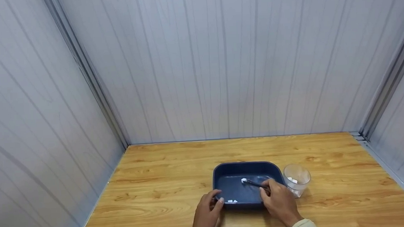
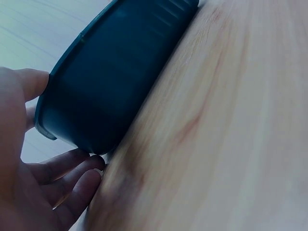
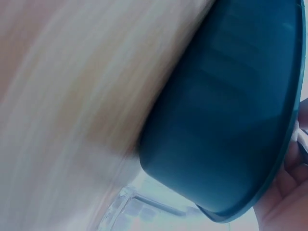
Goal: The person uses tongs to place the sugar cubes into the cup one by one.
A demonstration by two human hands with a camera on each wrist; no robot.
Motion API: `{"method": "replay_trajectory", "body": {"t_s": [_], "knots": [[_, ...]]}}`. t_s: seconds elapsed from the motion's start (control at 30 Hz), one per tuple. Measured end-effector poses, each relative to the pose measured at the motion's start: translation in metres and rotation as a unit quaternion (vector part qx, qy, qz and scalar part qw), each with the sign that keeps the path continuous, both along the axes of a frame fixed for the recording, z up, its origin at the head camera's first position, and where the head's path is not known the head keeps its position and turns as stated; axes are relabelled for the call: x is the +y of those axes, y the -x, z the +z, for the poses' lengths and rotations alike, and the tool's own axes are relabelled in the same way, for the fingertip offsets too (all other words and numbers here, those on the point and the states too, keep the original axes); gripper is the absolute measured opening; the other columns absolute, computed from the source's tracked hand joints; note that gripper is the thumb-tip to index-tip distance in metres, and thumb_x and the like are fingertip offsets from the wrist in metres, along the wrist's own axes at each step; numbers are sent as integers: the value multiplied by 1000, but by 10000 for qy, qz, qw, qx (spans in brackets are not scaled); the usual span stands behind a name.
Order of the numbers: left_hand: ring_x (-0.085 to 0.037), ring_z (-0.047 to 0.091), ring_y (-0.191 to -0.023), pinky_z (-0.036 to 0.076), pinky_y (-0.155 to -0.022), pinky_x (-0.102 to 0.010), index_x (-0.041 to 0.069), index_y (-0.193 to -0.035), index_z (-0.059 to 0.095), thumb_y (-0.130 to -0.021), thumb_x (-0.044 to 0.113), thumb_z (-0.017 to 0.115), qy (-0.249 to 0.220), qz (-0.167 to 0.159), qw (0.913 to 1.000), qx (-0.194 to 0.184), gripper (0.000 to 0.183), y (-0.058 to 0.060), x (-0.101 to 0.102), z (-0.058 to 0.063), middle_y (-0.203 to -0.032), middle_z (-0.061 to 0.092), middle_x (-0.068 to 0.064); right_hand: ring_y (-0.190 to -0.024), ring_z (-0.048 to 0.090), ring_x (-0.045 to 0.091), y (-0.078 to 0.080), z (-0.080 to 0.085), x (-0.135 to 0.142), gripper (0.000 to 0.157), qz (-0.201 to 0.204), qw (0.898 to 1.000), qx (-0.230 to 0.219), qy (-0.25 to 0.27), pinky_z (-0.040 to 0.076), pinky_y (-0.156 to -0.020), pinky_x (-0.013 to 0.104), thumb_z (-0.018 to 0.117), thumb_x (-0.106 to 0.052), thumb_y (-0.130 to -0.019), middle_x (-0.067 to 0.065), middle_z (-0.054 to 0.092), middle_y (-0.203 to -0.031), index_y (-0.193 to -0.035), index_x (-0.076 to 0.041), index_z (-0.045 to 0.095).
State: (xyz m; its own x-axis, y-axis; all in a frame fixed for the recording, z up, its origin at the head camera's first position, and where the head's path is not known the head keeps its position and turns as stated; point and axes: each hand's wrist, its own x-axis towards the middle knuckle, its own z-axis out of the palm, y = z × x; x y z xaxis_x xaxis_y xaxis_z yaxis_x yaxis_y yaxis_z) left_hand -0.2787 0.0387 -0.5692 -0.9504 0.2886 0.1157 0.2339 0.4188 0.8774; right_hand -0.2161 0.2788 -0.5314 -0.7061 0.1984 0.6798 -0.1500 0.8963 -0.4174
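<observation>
A dark blue rectangular dish (image 1: pixel 241 205) sits on the wooden table. My left hand (image 1: pixel 207 211) grips its near left corner, thumb at the rim; in the left wrist view the other fingers (image 2: pixel 70 166) lie low against the outer wall. Over the dish my right hand (image 1: pixel 279 199) holds dark slim tweezers (image 1: pixel 256 184), with a small white cube (image 1: pixel 244 181) at their tip. A few white pieces (image 1: pixel 232 201) lie along the dish's near inside edge. In the right wrist view the dish wall (image 3: pixel 216 120) hides most of the tweezers.
A clear glass (image 1: pixel 297 176) with several white cubes (image 1: pixel 292 180) in it stands just right of the dish, close to my right hand. Pale panel walls (image 1: pixel 227 63) rise behind and at both sides of the wooden table (image 1: pixel 157 185).
</observation>
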Motion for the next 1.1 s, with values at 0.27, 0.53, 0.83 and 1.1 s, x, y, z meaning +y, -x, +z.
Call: {"method": "replay_trajectory", "body": {"t_s": [0.27, 0.53, 0.83, 1.1], "knots": [[-9, 54, -94, 47, -80, -31, 26, -121, 58, -92, 37, 56, 20, 16, 10000, 44, 31, 0, 0, 0, -106, 54, 4, -57, 51, 8, -3, 3, 4, 17, 12, 10000, 57, 55, 42, -51, 32, 75, -12, -70, -6, 58, -67, -80, -14, 62], [-9, 55, -94, 47, -80, -30, 25, -121, 58, -91, 38, 56, -72, -59, 9999, 104, 33, 0, -1, -1, -106, 54, 4, -61, 56, 10, -7, 5, 9, 16, 28, 9998, -104, 138, 45, -55, 35, 74, -13, -72, -3, 62, -71, -83, -13, 63], [-9, 54, -93, 47, -80, -30, 25, -121, 58, -91, 40, 56, -93, -53, 9999, 69, 33, -1, 0, 1, -104, 54, 5, -60, 51, 5, -9, 10, 13, 15, 47, 9995, -183, 266, 44, -55, 32, 74, -13, -73, -7, 59, -70, -83, -13, 63], [-8, 54, -91, 46, -79, -31, 26, -121, 58, -91, 42, 56, -41, -34, 10000, 35, 34, -1, -1, 1, -102, 54, 6, -61, 53, 7, -9, 10, 14, 15, 86, 9996, -20, 276, 45, -56, 32, 74, -11, -72, -6, 60, -71, -82, -13, 63]]}}
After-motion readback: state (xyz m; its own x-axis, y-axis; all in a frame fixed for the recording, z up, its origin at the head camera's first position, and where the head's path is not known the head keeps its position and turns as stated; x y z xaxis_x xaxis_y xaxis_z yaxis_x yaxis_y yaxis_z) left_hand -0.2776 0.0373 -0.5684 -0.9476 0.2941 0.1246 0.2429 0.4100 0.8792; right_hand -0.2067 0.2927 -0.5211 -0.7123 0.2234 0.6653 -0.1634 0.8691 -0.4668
